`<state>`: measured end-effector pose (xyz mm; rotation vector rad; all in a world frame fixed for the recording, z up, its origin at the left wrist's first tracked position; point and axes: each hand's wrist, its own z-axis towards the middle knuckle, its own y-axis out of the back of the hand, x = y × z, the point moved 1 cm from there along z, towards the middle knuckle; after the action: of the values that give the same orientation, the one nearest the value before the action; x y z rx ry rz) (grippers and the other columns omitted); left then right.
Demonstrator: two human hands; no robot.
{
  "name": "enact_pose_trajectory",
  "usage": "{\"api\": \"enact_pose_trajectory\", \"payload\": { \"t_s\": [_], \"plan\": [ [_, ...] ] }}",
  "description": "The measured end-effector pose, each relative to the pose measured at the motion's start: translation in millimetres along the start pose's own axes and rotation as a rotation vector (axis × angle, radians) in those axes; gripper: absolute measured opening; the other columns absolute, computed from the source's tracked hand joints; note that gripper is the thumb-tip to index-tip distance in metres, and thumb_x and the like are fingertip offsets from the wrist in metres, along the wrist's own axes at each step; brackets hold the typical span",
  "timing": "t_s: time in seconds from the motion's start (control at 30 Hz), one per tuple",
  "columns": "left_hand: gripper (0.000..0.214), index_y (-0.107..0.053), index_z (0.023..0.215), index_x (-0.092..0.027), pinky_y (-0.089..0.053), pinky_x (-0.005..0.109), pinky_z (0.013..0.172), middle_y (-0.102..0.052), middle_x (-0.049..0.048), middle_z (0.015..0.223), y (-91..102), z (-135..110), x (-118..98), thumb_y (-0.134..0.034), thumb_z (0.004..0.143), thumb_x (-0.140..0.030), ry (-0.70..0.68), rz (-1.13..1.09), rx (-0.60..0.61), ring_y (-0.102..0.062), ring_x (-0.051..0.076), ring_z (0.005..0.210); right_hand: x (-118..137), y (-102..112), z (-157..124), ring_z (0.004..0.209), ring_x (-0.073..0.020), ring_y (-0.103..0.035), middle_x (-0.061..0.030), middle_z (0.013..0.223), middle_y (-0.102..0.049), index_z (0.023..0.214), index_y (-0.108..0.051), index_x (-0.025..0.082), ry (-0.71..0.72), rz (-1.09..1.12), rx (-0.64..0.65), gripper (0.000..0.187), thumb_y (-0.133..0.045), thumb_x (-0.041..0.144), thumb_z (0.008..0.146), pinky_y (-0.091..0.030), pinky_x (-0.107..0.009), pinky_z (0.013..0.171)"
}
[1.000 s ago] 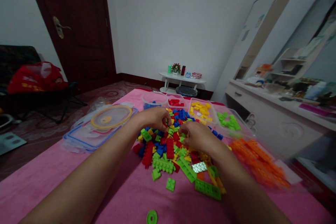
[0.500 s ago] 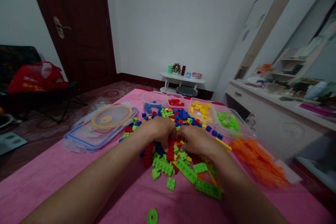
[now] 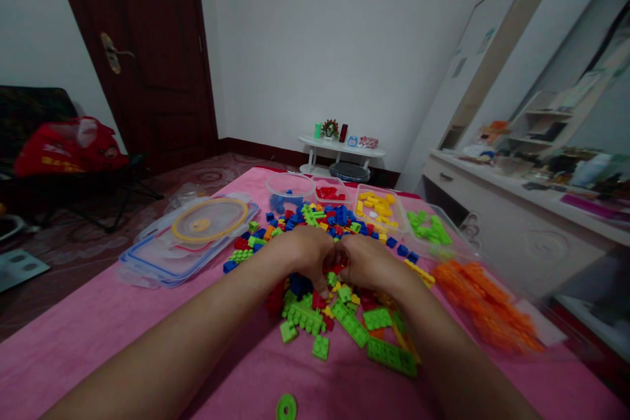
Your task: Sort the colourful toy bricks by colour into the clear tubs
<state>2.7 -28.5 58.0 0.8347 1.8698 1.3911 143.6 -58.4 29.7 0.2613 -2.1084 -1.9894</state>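
Observation:
My left hand (image 3: 311, 251) and my right hand (image 3: 365, 258) meet over a pile of toy building bricks (image 3: 340, 215) in blue, red, green and yellow. The fingers of both are curled inward and partly hidden. Red bricks (image 3: 336, 260) show between the hands, against my right fingers. My left thumb points down beside a red brick (image 3: 318, 300); what the left fingers hold is hidden. In front lie a knobbed green brick (image 3: 304, 316), a small green brick (image 3: 321, 347) and a long green brick (image 3: 392, 357). Nearest me is a green ring (image 3: 286, 407).
Behind the pile stand clear containers of blue (image 3: 285, 200), red (image 3: 331, 193), yellow (image 3: 378, 209) and green bricks (image 3: 429, 227). Orange bricks (image 3: 485, 302) are in a clear container at right. Stacked lids (image 3: 162, 261) lie at left on the pink cloth (image 3: 88, 348).
My left hand has shifted slightly forward and right, closer to my right hand. The red bricks under the left thumb and the green bricks beside them have moved a little.

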Motion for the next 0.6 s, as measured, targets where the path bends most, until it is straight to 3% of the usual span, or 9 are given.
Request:
{"api": "enact_pose_trajectory", "payload": {
  "t_s": [0.23, 0.4, 0.5, 0.6],
  "plan": [
    [0.047, -0.071, 0.099, -0.021, -0.044, 0.026, 0.056, -0.072, 0.0072, 0.090, -4.1, 2, -11, -0.075, 0.056, -0.041, -0.059, 0.144, 0.092, -0.065, 0.022, 0.072, -7, -5, 0, 0.077, -0.0194, -0.064, -0.0043, 0.082, -0.070, 0.080, -0.067, 0.023, 0.021, 0.027, -0.052, 0.016, -0.059, 0.026, 0.066, -0.033, -0.025, 0.055],
    [0.044, -0.070, 0.093, -0.018, -0.043, 0.028, 0.054, -0.071, 0.0093, 0.087, -12.5, 8, -13, -0.074, 0.055, -0.040, -0.083, 0.144, -0.002, -0.064, 0.025, 0.071, -8, -4, 0, 0.077, -0.0192, -0.064, -0.0038, 0.082, -0.071, 0.080, -0.067, 0.022, 0.017, 0.062, -0.019, 0.019, -0.060, 0.024, 0.063, -0.033, -0.024, 0.056],
    [0.033, -0.068, 0.086, -0.020, -0.042, 0.025, 0.053, -0.068, 0.0050, 0.080, -14.0, 11, -1, -0.073, 0.055, -0.029, -0.155, 0.042, -0.078, -0.061, 0.020, 0.067, -12, 0, 0, 0.074, -0.0182, -0.063, -0.0035, 0.081, -0.070, 0.080, -0.068, 0.022, 0.012, 0.114, -0.041, 0.018, -0.061, 0.031, 0.066, -0.035, -0.024, 0.057],
    [0.027, -0.064, 0.083, -0.019, -0.040, 0.021, 0.051, -0.061, -0.0018, 0.068, -10.5, 16, 18, -0.067, 0.057, -0.017, -0.158, -0.300, -0.186, -0.055, 0.013, 0.058, -22, 7, 1, 0.069, -0.0158, -0.060, -0.0015, 0.074, -0.068, 0.076, -0.067, 0.021, -0.029, 0.189, -0.106, 0.014, -0.062, 0.031, 0.067, -0.036, -0.024, 0.058]
  ]
}}
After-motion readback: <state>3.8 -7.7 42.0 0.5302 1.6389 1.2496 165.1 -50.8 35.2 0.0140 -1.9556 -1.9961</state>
